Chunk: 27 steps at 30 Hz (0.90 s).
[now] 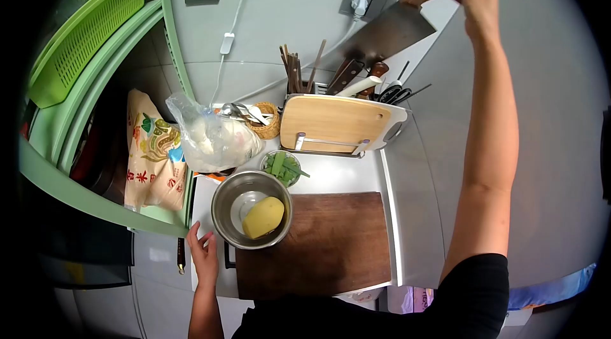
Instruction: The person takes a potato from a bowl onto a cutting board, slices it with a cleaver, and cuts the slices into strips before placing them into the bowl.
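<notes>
High at the upper right, my right hand (477, 3) is closed round the wooden handle of a cleaver (387, 35). The broad blade slants down to the left, its lower end just above the knife rack (321, 89). My left hand (203, 255) rests by the counter's left edge, fingers apart and holding nothing. Close to it stands a steel bowl (219, 221) with a peeled potato (263, 217) inside. The bowl overlaps the corner of a dark wooden cutting board (337, 243). Behind it sits a small bowl of cut green vegetable pieces (280, 166).
Against the wall, the rack holds a light cutting board (337, 124), knives, black-handled scissors (394, 93) and chopsticks (293, 72). A basket (268, 124) of spoons and a plastic bag (213, 138) stand left. A green shelf (108, 196) bears a rice sack (153, 154). A grey panel (420, 180) borders the right.
</notes>
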Each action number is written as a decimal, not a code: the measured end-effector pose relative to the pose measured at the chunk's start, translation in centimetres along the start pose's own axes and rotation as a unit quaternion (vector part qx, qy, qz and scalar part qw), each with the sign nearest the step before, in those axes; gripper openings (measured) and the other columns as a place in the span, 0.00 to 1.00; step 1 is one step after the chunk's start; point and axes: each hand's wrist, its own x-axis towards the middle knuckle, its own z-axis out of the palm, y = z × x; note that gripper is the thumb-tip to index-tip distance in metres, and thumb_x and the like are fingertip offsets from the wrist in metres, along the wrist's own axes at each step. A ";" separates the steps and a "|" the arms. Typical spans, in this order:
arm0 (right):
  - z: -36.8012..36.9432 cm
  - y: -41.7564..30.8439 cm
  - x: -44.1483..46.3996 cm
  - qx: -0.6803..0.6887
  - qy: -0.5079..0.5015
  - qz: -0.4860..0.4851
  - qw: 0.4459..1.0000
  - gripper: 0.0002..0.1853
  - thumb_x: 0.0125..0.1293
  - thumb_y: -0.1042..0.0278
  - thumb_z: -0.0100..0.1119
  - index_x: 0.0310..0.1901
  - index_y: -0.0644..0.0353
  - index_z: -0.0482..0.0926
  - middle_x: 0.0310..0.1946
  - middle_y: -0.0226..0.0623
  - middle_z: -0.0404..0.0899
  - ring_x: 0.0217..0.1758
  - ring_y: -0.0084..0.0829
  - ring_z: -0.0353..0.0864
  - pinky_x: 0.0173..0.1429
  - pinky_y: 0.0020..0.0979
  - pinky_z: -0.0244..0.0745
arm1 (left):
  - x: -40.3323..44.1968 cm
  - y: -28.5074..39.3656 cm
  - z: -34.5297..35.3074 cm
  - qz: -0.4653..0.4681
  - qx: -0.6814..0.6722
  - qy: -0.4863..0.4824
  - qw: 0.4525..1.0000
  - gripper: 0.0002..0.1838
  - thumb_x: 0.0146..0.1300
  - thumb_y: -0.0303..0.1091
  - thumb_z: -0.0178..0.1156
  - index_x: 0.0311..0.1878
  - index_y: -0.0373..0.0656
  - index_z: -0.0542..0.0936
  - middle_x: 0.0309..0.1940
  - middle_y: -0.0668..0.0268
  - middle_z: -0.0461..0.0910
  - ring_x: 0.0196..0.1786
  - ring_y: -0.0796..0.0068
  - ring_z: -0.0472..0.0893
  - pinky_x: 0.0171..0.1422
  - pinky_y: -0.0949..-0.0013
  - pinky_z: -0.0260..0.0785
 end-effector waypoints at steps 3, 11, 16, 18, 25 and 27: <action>-1.9 -6.1 -1.1 -0.007 0.094 -0.084 0.992 0.13 0.68 0.66 0.53 0.50 0.63 0.75 0.33 0.34 0.77 0.34 0.24 0.78 0.38 0.31 0.80 | 0.7 2.4 2.3 0.072 -0.023 -0.018 0.997 0.27 0.63 0.27 0.55 0.65 0.41 0.62 0.64 0.58 0.60 0.57 0.61 0.71 0.57 0.66 0.68; -5.1 -9.5 -7.2 -0.023 0.061 0.038 0.997 0.15 0.69 0.61 0.52 0.50 0.63 0.77 0.43 0.35 0.77 0.46 0.26 0.78 0.46 0.30 0.79 | 1.3 15.7 8.0 0.402 0.046 -0.058 0.913 0.20 0.60 0.28 0.57 0.56 0.35 0.72 0.56 0.53 0.69 0.59 0.56 0.71 0.64 0.61 0.61; -4.0 -10.5 -16.0 0.017 0.032 0.126 0.991 0.14 0.67 0.61 0.54 0.46 0.64 0.78 0.38 0.34 0.77 0.41 0.24 0.78 0.38 0.29 0.81 | 0.5 23.7 11.4 0.535 0.049 -0.118 0.835 0.19 0.62 0.32 0.58 0.54 0.35 0.73 0.48 0.55 0.78 0.51 0.55 0.76 0.57 0.63 0.67; -4.2 -10.2 -18.3 0.030 0.033 0.172 0.984 0.14 0.66 0.61 0.56 0.45 0.63 0.79 0.35 0.32 0.76 0.37 0.22 0.76 0.35 0.27 0.80 | -0.1 25.4 12.1 0.462 0.044 -0.249 0.850 0.18 0.62 0.33 0.58 0.54 0.35 0.74 0.44 0.57 0.79 0.47 0.60 0.78 0.54 0.66 0.68; -7.8 -8.9 -22.7 0.011 0.062 0.311 0.948 0.13 0.65 0.61 0.55 0.43 0.62 0.79 0.36 0.31 0.75 0.40 0.21 0.73 0.39 0.28 0.80 | -0.6 25.3 14.1 0.125 -0.081 -0.566 0.811 0.14 0.64 0.31 0.57 0.50 0.33 0.76 0.32 0.66 0.80 0.38 0.87 0.75 0.43 0.78 0.68; -9.1 -7.9 -23.6 -0.097 0.039 0.259 0.960 0.14 0.62 0.60 0.59 0.44 0.62 0.78 0.38 0.33 0.75 0.42 0.25 0.74 0.46 0.32 0.78 | -0.8 25.0 14.8 0.128 -0.092 -0.566 0.809 0.12 0.63 0.31 0.57 0.47 0.35 0.78 0.29 0.65 0.79 0.35 0.86 0.75 0.40 0.76 0.67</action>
